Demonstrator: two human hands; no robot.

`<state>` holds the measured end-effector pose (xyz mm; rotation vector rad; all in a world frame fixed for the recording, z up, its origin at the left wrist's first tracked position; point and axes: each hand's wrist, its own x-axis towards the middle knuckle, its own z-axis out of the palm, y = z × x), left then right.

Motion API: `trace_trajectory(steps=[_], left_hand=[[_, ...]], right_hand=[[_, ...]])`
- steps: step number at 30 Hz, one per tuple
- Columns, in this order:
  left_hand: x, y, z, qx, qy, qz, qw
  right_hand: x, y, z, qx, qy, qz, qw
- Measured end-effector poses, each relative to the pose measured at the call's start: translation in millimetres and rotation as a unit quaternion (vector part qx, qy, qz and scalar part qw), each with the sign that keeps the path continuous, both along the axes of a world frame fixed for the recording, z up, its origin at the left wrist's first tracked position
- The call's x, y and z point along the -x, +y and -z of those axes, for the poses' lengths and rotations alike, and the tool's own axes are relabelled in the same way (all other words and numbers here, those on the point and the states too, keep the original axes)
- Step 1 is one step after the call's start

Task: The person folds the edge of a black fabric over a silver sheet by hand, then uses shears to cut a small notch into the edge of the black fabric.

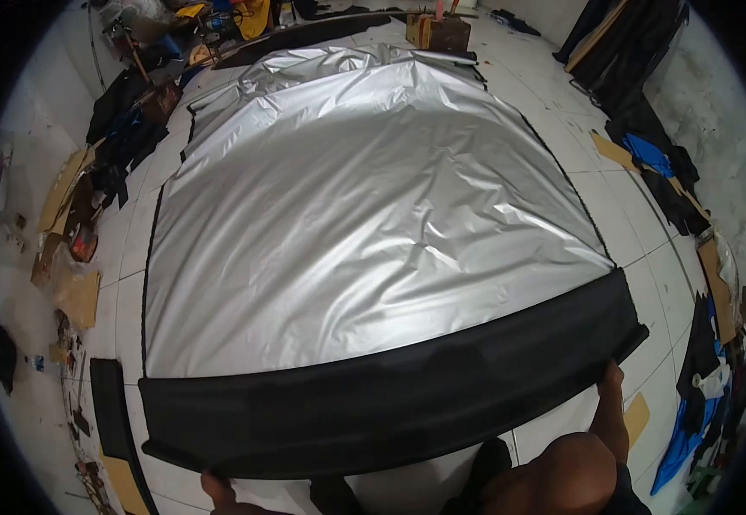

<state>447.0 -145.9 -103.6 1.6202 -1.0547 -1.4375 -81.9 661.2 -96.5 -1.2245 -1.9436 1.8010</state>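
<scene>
A large wrinkled silver fabric sheet (347,206) is spread over the tiled floor, bunched up at its far end. Along its near side runs a wide band of black fabric (390,390), whose front edge looks rolled. My left hand (217,489) grips that edge near its left end; only part of the hand shows at the bottom of the view. At the right end my right hand (612,378) holds the same edge, most of its fingers hidden by the cloth. The band stretches between both hands, close in front of my knee and feet.
White floor tiles (648,283) surround the sheet. Black and blue fabric scraps (648,154) and cardboard pieces (716,292) lie along the right wall. More scraps and cardboard (64,193) line the left. A box (438,33) stands beyond the far end.
</scene>
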Motion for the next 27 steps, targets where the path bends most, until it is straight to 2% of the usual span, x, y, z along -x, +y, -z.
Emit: trace_trajectory(steps=[3, 6, 7, 9, 11, 14, 16, 18, 19, 21, 23, 24, 25, 26, 27], left_hand=[[-4.9, -18.8, -2.9, 0.01, 0.053, -0.044, 0.998], [-54.2, -32.4, -20.0, 0.044, -0.105, 0.03, 0.993], [-69.7, -41.1, -22.1, 0.056, -0.154, 0.058, 0.985], [-87.5, -55.2, -25.2, 0.076, -0.245, 0.121, 0.959], [-81.4, -67.7, -33.6, 0.12, -0.247, 0.143, 0.951], [-44.7, -100.4, -83.3, 0.128, -0.151, 0.097, 0.975], [13.0, -120.7, -114.8, 0.107, -0.232, 0.108, 0.961], [56.8, -156.8, -119.1, 0.092, -0.231, 0.194, 0.949], [79.2, -171.1, -107.1, 0.103, -0.244, 0.232, 0.936], [117.2, -170.3, -56.2, 0.188, -0.312, 0.297, 0.883], [136.6, -142.1, -11.4, 0.334, -0.351, 0.345, 0.804], [168.5, -78.0, -38.8, 0.331, -0.375, 0.285, 0.818], [177.9, -24.6, -63.0, 0.365, -0.412, 0.345, 0.76], [172.8, 8.4, -67.9, 0.367, -0.387, 0.404, 0.743], [159.5, 36.1, -59.4, 0.399, -0.462, 0.427, 0.667]], right_hand=[[-5.7, 41.4, 4.1, -0.036, 0.011, -0.028, 0.999], [-26.6, 73.5, -9.3, -0.045, 0.052, -0.056, 0.996], [-27.0, 68.3, -28.1, -0.051, 0.03, -0.026, 0.998], [-27.6, 72.5, -57.8, -0.026, 0.049, -0.039, 0.998], [-15.0, 58.9, -98.7, -0.024, 0.047, -0.046, 0.998], [26.2, 39.5, -136.1, -0.04, 0.05, -0.091, 0.994], [74.1, 35.2, -134.1, -0.083, 0.037, -0.146, 0.985], [126.6, 23.8, -111.1, -0.16, 0.057, -0.186, 0.968], [134.2, 11.6, -92.5, -0.269, 0.03, -0.24, 0.932], [141.7, -30.0, -50.3, -0.475, -0.023, -0.331, 0.815], [89.0, -157.4, -103.8, -0.595, -0.135, -0.32, 0.725], [66.6, -173.7, -85.4, -0.617, -0.058, -0.334, 0.71], [40.3, -189.0, -70.7, -0.65, -0.003, -0.362, 0.668], [8.0, -215.5, -81.2, -0.648, -0.033, -0.401, 0.646], [-22.4, -221.4, -74.4, -0.639, 0.063, -0.43, 0.635]])
